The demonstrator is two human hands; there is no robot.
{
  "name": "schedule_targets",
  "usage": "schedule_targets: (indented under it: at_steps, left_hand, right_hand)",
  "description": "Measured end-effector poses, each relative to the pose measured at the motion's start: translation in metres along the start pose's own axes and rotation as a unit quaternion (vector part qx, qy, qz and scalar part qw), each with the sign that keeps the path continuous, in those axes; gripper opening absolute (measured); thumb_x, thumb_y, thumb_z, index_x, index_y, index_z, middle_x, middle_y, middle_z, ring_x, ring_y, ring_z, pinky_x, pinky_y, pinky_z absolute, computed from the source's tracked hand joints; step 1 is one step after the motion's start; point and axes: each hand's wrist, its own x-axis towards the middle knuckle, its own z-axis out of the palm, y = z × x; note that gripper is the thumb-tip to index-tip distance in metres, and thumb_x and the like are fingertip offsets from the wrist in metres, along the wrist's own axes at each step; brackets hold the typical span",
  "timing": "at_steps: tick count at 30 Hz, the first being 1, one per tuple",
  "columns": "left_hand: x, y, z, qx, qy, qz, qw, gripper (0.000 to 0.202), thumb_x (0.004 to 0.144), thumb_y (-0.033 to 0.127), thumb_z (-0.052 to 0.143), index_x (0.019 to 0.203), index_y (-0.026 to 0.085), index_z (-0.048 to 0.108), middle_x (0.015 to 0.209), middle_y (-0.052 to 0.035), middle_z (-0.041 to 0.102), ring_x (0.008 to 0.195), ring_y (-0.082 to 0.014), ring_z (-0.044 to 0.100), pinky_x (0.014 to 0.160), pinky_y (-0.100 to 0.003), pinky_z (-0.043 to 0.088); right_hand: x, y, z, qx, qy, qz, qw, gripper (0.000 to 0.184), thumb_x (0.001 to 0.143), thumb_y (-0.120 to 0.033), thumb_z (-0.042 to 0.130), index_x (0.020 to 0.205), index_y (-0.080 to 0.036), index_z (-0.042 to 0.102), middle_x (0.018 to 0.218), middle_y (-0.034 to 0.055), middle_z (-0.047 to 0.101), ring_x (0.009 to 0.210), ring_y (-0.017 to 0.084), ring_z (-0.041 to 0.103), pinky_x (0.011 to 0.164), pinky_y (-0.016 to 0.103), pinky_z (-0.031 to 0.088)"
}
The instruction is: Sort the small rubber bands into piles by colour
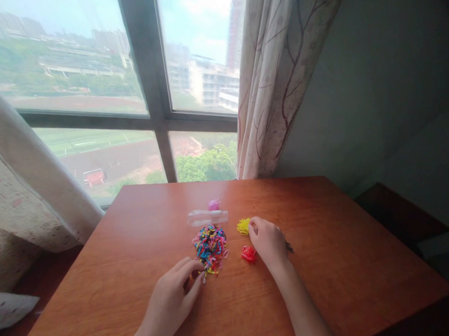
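A mixed heap of small coloured rubber bands (pixel 210 244) lies mid-table. At its lower left edge, my left hand (pixel 176 286) has thumb and forefinger closed in a pinch on a small band at the heap's rim. My right hand (pixel 269 238) reaches to a little yellow pile of rubber bands (pixel 243 226), fingertips pressed together at its right side; whatever they hold is hidden. Below the yellow pile sits a red pile of rubber bands (pixel 248 254), apart from the hand. Something dark (pixel 289 247) shows partly from behind my right hand.
Behind the heap, a clear plastic bottle (pixel 207 217) lies on its side, with a pink-purple object (pixel 213 204) just beyond it. The brown wooden table (pixel 102 274) ends at a window, with curtains (pixel 269 85) on both sides.
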Motion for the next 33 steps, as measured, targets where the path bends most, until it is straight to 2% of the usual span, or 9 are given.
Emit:
schedule_targets:
  at_steps: [8, 11, 15, 19, 22, 29, 33]
  left_hand:
    - [0.000, 0.002, -0.001, -0.002, 0.004, 0.001, 1.000, 0.016, 0.093, 0.023, 0.047, 0.090, 0.023, 0.063, 0.076, 0.0018, 0.061, 0.063, -0.0110, 0.056, 0.061, -0.020, 0.043]
    - [0.000, 0.004, -0.002, 0.003, 0.001, 0.000, 1.000, 0.016, 0.093, 0.022, 0.047, 0.091, 0.023, 0.063, 0.077, 0.0017, 0.061, 0.063, -0.0110, 0.057, 0.062, -0.020, 0.043]
    - [0.000, 0.010, -0.004, -0.002, -0.007, 0.009, 1.000, 0.018, 0.092, 0.019, 0.046, 0.093, 0.024, 0.064, 0.081, 0.0008, 0.064, 0.067, -0.0114, 0.060, 0.064, -0.020, 0.046]
    - [-0.001, 0.017, -0.006, -0.005, -0.031, 0.034, 0.999, 0.024, 0.088, 0.011, 0.045, 0.095, 0.025, 0.064, 0.088, -0.0006, 0.067, 0.073, -0.0123, 0.064, 0.067, -0.019, 0.048]
    - [-0.001, 0.017, -0.005, 0.005, -0.042, 0.049, 0.998, 0.024, 0.086, 0.011, 0.046, 0.094, 0.025, 0.064, 0.087, -0.0005, 0.067, 0.074, -0.0129, 0.064, 0.067, -0.019, 0.049]
    - [0.000, 0.015, -0.003, 0.021, -0.053, 0.055, 0.997, 0.021, 0.088, 0.013, 0.045, 0.091, 0.023, 0.063, 0.085, -0.0010, 0.067, 0.069, -0.0123, 0.064, 0.064, -0.018, 0.048]
    - [0.000, 0.016, -0.005, 0.023, -0.037, 0.062, 0.997, 0.020, 0.091, 0.018, 0.045, 0.094, 0.024, 0.064, 0.085, -0.0009, 0.068, 0.068, -0.0122, 0.065, 0.063, -0.019, 0.049]
  right_hand:
    - [-0.012, 0.001, -0.003, 0.032, 0.002, -0.014, 0.999, 0.014, 0.091, -0.021, 0.059, 0.094, -0.024, 0.072, 0.082, 0.0008, 0.074, 0.074, 0.016, 0.067, 0.061, 0.022, 0.037]
    - [-0.033, -0.007, 0.000, 0.114, 0.006, -0.045, 0.992, 0.015, 0.090, -0.020, 0.056, 0.092, -0.023, 0.071, 0.082, -0.0002, 0.073, 0.073, 0.015, 0.067, 0.064, 0.022, 0.040]
    - [-0.068, -0.029, 0.008, 0.276, -0.029, -0.103, 0.955, 0.016, 0.088, -0.018, 0.055, 0.090, -0.022, 0.070, 0.070, -0.0022, 0.069, 0.060, 0.014, 0.063, 0.056, 0.021, 0.039]
    - [-0.095, -0.047, 0.016, 0.307, -0.054, -0.115, 0.943, 0.022, 0.086, -0.015, 0.056, 0.102, -0.024, 0.069, 0.076, -0.0024, 0.070, 0.065, 0.015, 0.063, 0.062, 0.022, 0.043]
    - [-0.104, -0.050, 0.019, 0.299, -0.039, -0.132, 0.944, 0.023, 0.086, -0.012, 0.054, 0.099, -0.025, 0.069, 0.084, -0.0011, 0.071, 0.073, 0.016, 0.065, 0.070, 0.023, 0.044]
    - [-0.107, -0.040, 0.014, 0.279, -0.015, -0.126, 0.952, 0.017, 0.088, -0.015, 0.054, 0.085, -0.023, 0.068, 0.074, -0.0009, 0.068, 0.068, 0.015, 0.063, 0.066, 0.022, 0.043]
    - [-0.101, -0.006, 0.006, 0.292, 0.029, -0.079, 0.953, 0.020, 0.092, -0.025, 0.051, 0.088, -0.022, 0.071, 0.074, 0.0023, 0.070, 0.063, 0.015, 0.063, 0.061, 0.022, 0.046]
